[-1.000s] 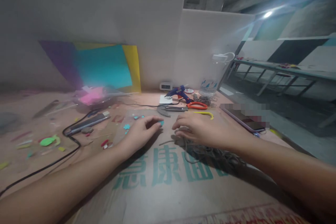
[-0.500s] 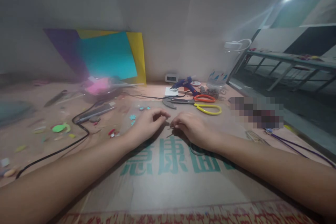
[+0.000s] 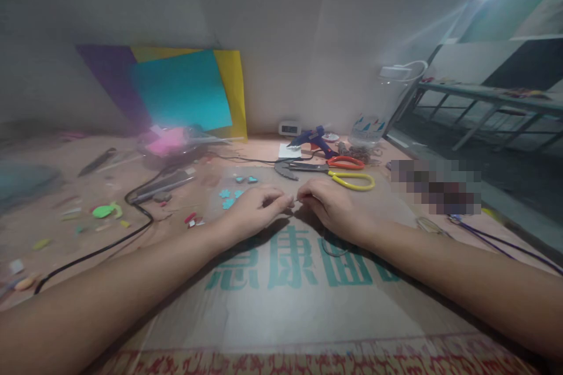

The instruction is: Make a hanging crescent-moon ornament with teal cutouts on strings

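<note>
Fingertips pinched, my left hand [image 3: 259, 208] sits over the mat, nearly touching my right hand. What lies in its grip is too small and hidden to make out. My right hand [image 3: 328, 205] is closed on a thin grey cord [image 3: 336, 252], whose loop shows beneath the palm on the mat; a short end pokes out between the two hands. Several teal flower cut-outs [image 3: 227, 204] lie left of my left hand, with two small teal pieces [image 3: 252, 179] behind them. Beyond the hands lie scissors [image 3: 310, 168] with one red and one yellow handle.
A blue glue gun [image 3: 314, 137] lies behind the scissors, near a small digital clock [image 3: 290, 128] and a clear bottle [image 3: 369, 123]. Coloured sheets [image 3: 185, 91] lean on the partition. A black cable [image 3: 99, 249] crosses the scrap-strewn left side; a pixelated object [image 3: 435, 187] lies right.
The tangle of grey cord under my right hand has gone from view, leaving one loop. My hands have come together and closed. The teal piece at my left fingertips no longer shows.
</note>
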A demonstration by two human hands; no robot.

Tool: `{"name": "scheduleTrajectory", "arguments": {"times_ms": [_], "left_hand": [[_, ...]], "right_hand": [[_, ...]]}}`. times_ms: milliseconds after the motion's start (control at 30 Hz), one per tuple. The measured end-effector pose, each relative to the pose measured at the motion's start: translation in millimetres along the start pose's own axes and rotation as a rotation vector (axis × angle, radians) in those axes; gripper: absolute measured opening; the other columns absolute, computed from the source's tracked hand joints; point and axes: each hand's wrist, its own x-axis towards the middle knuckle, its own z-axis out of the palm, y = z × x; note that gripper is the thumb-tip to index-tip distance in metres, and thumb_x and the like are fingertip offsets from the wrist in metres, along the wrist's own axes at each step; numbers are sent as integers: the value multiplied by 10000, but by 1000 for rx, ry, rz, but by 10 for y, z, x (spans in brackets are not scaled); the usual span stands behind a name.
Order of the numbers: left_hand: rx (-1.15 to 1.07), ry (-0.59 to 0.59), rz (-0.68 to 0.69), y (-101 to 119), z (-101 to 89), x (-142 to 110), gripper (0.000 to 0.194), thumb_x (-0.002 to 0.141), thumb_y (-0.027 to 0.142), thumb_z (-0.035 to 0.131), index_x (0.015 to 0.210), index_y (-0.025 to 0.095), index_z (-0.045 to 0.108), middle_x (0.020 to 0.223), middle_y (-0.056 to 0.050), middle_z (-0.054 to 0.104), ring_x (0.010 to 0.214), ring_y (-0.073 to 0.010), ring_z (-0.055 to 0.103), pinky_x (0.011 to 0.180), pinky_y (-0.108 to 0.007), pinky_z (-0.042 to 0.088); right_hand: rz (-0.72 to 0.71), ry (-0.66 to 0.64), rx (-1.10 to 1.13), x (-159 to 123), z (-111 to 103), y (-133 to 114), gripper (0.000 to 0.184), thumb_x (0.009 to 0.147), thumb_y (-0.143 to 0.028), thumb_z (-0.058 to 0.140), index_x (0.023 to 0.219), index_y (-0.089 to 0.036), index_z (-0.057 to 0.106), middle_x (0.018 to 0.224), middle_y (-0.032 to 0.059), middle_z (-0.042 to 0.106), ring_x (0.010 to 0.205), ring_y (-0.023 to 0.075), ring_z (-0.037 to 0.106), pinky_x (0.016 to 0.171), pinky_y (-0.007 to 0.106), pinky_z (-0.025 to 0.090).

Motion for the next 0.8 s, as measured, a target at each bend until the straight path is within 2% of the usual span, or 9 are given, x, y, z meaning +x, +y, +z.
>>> {"name": "scheduleTrajectory", "arguments": {"times_ms": [100,233,333,433,533,633,700,800], "left_hand": [[14,-33,8,3,2,-8,362,932,379,442,822,169,716,846,-41,723,847,-195,636,797,-286,457],[7,-17,7,-13,3,-9,294,913,348,488,815,177,707,830,-25,714,820,-182,630,770,-276,449],[1,10,8,-23,1,-9,269,905,338,511,815,182,711,813,-19,705,797,-174,623,742,-270,442],[-23,41,16,-34,4,-10,229,887,327,550,811,191,717,816,-17,697,808,-174,622,728,-263,441],[-29,74,16,-58,14,-7,198,865,319,587,792,193,721,827,-17,696,823,-175,622,735,-264,444],[-11,106,8,-81,25,-1,173,849,316,615,795,196,728,834,-14,696,825,-175,620,736,-268,441],[-14,111,1,-82,27,2,158,843,307,624,793,199,729,823,-9,694,810,-169,616,728,-266,438],[-29,113,0,-58,25,2,139,836,278,632,767,202,727,795,-2,688,786,-157,609,723,-258,431]], "right_hand": [[-23,10,-8,5,7,10,156,916,-138,462,839,-189,587,785,43,635,746,162,566,693,285,454],[-30,13,-3,2,6,16,155,928,-153,462,844,-183,588,783,45,637,752,169,567,694,290,451],[5,7,38,-10,-21,-2,114,936,-225,494,952,-174,595,902,73,664,857,192,594,773,329,468],[22,-6,77,-19,-43,-40,273,879,-334,609,1098,-172,581,1036,102,662,935,226,595,834,384,469],[146,-67,176,-13,-29,-89,359,834,-339,659,1140,-174,568,1000,88,670,745,177,587,696,338,491],[327,-136,383,-2,10,-127,347,838,-248,623,1166,-189,530,1085,85,661,609,109,550,564,266,475],[381,-158,504,-1,35,-128,338,836,-185,590,1166,-192,515,1073,77,666,649,108,592,584,251,490],[409,-187,600,-14,59,-97,304,865,-155,532,1167,-182,511,885,40,688,762,138,653,681,266,511]]}}
